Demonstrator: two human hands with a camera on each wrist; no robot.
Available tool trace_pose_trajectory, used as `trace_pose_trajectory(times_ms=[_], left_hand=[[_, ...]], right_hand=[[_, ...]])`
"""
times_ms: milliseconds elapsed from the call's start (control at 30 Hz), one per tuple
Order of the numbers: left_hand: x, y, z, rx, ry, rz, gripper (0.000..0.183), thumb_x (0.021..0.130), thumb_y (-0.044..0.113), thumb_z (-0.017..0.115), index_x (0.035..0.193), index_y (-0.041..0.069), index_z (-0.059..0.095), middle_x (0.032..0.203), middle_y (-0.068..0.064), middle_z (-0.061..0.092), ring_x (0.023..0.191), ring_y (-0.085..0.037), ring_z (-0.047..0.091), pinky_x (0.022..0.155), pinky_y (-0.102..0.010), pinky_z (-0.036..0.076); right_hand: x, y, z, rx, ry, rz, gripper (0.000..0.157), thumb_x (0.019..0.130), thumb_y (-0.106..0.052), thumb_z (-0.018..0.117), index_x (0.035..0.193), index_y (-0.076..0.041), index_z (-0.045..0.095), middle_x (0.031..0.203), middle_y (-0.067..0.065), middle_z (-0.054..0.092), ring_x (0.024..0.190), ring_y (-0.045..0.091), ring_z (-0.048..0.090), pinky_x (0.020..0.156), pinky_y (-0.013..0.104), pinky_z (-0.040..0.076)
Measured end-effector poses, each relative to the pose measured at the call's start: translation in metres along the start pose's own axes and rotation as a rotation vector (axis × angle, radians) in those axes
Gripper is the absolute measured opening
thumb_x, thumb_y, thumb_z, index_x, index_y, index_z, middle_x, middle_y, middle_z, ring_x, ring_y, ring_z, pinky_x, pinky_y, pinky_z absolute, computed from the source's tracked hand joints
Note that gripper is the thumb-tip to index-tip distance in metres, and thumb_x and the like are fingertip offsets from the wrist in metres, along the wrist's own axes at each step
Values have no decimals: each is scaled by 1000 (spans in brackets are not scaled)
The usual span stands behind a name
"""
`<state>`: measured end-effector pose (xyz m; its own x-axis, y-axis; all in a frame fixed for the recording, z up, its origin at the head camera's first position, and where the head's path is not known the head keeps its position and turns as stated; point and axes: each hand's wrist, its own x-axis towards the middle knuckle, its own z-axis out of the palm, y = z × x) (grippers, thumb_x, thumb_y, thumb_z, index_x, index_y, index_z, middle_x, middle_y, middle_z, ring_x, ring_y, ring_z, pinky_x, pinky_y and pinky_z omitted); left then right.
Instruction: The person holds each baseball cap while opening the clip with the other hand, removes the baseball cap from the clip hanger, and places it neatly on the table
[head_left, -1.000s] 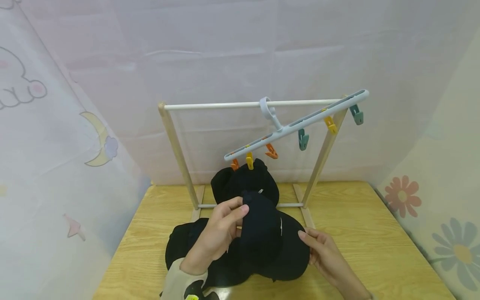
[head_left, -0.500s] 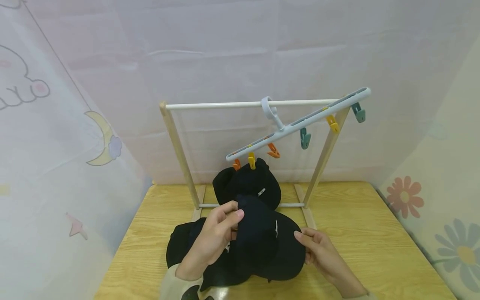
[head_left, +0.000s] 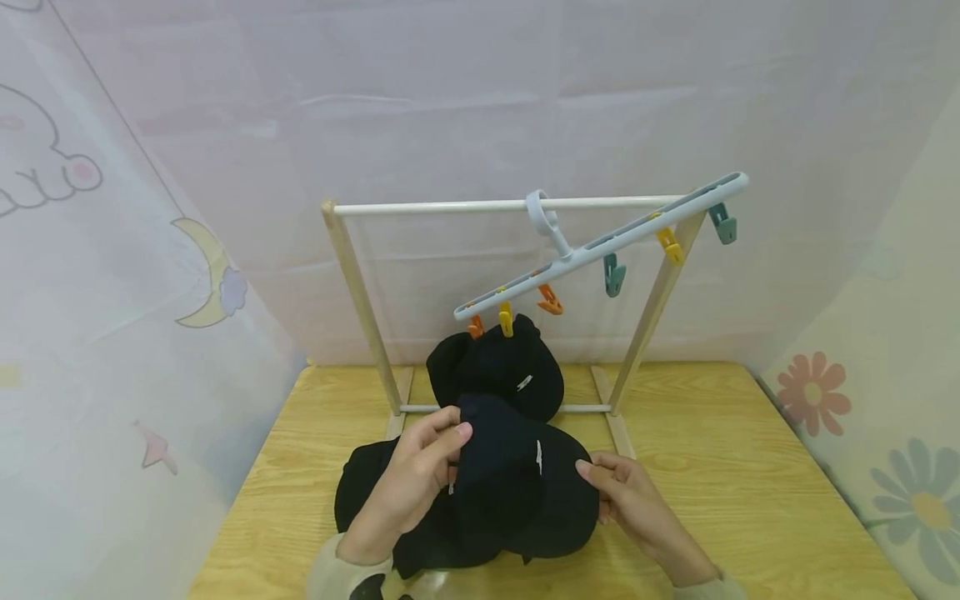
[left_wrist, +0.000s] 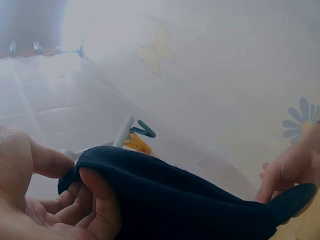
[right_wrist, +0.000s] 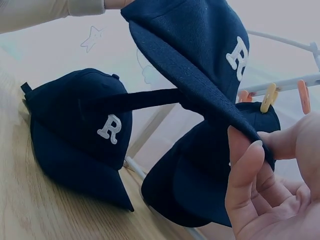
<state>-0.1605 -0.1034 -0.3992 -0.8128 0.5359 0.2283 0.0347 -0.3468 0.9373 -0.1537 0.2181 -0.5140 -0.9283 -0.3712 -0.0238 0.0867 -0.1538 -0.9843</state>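
Between both hands, a dark navy baseball cap (head_left: 498, 483) is held above the table. My left hand (head_left: 411, 479) pinches the edge of its crown, and my right hand (head_left: 633, 500) pinches the rim of its brim. A white letter R shows on its front in the right wrist view. A second dark cap (right_wrist: 82, 120), also with an R, sits on the table to the left, partly hidden behind the left hand in the head view. Behind, a third cap (head_left: 491, 367) hangs from an orange clip (head_left: 476, 327) and a yellow clip (head_left: 506, 320).
A pale blue clip hanger (head_left: 622, 242) hooks over the white bar (head_left: 420, 209) of a wooden-legged rack and tilts down to the left. Several other clips along it hold nothing. The wooden table (head_left: 750, 500) meets printed cloth walls at the back and sides.
The held cap and both hands have shifted slightly to the left. Both hands keep their grip; the hanger and the other caps look unchanged.
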Motion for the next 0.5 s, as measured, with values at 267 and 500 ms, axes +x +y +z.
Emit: trace_pose_trajectory(times_ms=[267,500], left_hand=[[-4,-2,-11,-25,-1,-44,29,113,14,49,86,11,41,75,3,37,67,-6,49,63,-19,40],[-11,-5,-22,-39,-7,-58,26,114,13,47,88,14,46,74,6,43,66,-5,49,61,-19,37]], right_hand=[[6,5,0,14,-31,-32,23,112,-14,53,91,-14,62,71,-12,63,54,2,51,55,19,42],[12,10,2,-10,-44,-42,22,113,-14,53,92,-11,60,69,-11,61,54,2,51,54,21,41]])
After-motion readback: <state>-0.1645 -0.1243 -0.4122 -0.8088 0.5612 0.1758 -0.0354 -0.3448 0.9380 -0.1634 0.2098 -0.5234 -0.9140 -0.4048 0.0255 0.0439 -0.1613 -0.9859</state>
